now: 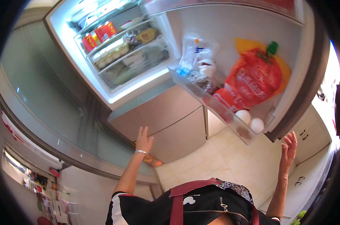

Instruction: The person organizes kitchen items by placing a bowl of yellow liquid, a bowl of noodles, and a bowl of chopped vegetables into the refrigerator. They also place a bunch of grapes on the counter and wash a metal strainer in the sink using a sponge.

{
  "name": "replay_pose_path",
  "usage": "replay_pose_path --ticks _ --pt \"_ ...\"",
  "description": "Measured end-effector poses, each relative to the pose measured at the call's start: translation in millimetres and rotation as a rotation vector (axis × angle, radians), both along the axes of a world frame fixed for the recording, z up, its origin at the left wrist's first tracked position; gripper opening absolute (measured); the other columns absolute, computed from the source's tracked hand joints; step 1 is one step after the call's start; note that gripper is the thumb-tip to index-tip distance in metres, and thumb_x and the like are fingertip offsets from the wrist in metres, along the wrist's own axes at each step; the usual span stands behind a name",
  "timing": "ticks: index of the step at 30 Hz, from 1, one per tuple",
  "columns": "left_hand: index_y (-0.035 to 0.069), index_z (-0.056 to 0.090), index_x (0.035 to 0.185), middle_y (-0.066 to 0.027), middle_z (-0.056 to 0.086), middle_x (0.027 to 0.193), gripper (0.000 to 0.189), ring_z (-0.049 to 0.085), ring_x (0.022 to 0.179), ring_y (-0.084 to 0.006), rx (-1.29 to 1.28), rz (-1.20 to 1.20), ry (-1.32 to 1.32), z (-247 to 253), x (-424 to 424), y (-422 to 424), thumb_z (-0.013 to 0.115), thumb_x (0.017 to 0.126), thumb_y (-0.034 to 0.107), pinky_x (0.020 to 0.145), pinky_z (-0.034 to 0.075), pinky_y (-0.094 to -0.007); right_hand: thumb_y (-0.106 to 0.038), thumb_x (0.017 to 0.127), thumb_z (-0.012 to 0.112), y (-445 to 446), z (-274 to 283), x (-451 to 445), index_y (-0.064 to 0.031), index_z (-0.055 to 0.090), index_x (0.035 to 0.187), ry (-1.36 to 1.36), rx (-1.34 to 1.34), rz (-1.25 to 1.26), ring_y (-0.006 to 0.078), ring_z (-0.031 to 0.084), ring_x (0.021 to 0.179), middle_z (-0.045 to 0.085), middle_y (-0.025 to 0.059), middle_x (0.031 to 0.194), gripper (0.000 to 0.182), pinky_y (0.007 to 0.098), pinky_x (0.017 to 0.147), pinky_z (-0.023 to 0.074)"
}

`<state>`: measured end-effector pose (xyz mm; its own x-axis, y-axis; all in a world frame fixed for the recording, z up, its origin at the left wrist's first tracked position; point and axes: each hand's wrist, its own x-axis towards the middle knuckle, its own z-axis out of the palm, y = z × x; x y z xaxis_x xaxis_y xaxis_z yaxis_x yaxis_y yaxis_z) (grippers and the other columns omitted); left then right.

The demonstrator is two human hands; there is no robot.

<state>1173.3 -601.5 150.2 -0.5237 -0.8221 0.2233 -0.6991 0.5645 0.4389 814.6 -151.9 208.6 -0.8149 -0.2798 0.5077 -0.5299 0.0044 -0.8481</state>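
Note:
A refrigerator stands before me with its door (pixel 307 84) swung out to the right and its interior lit. My left hand (pixel 143 142), empty with fingers apart, is raised in front of the lower drawer front (pixel 178 137). Just below the door's lower right corner is my right hand (pixel 289 149), also empty, its fingers loosely bent. The clear door bin (pixel 215 108) holds a red plastic bag (pixel 254 78), a white-and-blue plastic bag (pixel 196 53) and two white eggs (pixel 243 116). On the inner shelves are red cans (pixel 106 31) and a carton of eggs (pixel 111 53).
A clear crisper drawer (pixel 136 66) sits at the bottom of the compartment. Sliding glass door panels (pixel 54 84) run along the left. Pale floor tiles (pixel 206 160) lie below, with white cabinets (pixel 310 135) at right. An orange-brown bottle-like object (pixel 154 161) is beside my left wrist.

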Motion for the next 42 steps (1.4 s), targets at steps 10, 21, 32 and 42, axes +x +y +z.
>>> replay_pose_path --ticks 10,21,32,42 --pt "0.008 0.028 0.134 -0.0181 0.019 0.141 0.06 0.02 0.129 -0.0333 0.087 0.02 0.024 -8.5 47.1 10.5 0.054 0.082 0.021 0.102 0.025 -0.0394 -0.026 0.088 0.049 -49.3 1.9 3.0 -0.0054 0.027 0.131 0.005 -0.057 -0.134 0.0138 0.041 0.102 0.045 0.0049 0.116 0.052 0.027 0.089 0.0319" --pt "0.005 0.014 0.137 -0.0156 0.025 0.139 0.095 0.025 0.128 -0.0275 -0.004 -0.612 0.893 154.4 -45.0 105.8 0.055 0.071 0.06 0.105 0.018 -0.0402 -0.019 0.067 0.074 -56.2 18.7 99.8 -0.0023 0.042 0.115 0.522 0.023 0.267 0.0258 0.054 0.086 0.055 0.0128 0.096 0.06 0.0366 0.075 0.0455" --pt "0.004 0.022 0.133 -0.0132 0.025 0.136 0.107 0.026 0.123 -0.0264 -0.406 -0.328 0.884 204.5 12.5 168.4 0.037 0.062 0.082 0.101 0.02 -0.0431 -0.013 0.084 0.055 -68.6 -25.6 72.0 -0.0039 0.05 0.106 -0.401 0.075 0.291 0.0112 0.055 0.068 0.055 0.0043 0.083 0.025 0.0253 0.06 0.0473" --pt "0.003 0.028 0.131 -0.0141 0.032 0.13 0.077 0.034 0.117 -0.0268 -0.129 -0.099 1.08 195.6 40.3 93.7 0.054 0.073 0.048 0.092 0.032 -0.0443 -0.019 0.086 0.05 -172.8 -38.7 63.9 0.0041 0.04 0.119 -0.879 0.059 0.535 0.017 0.057 0.081 0.05 0.0125 0.102 0.042 0.0273 0.066 0.0495"
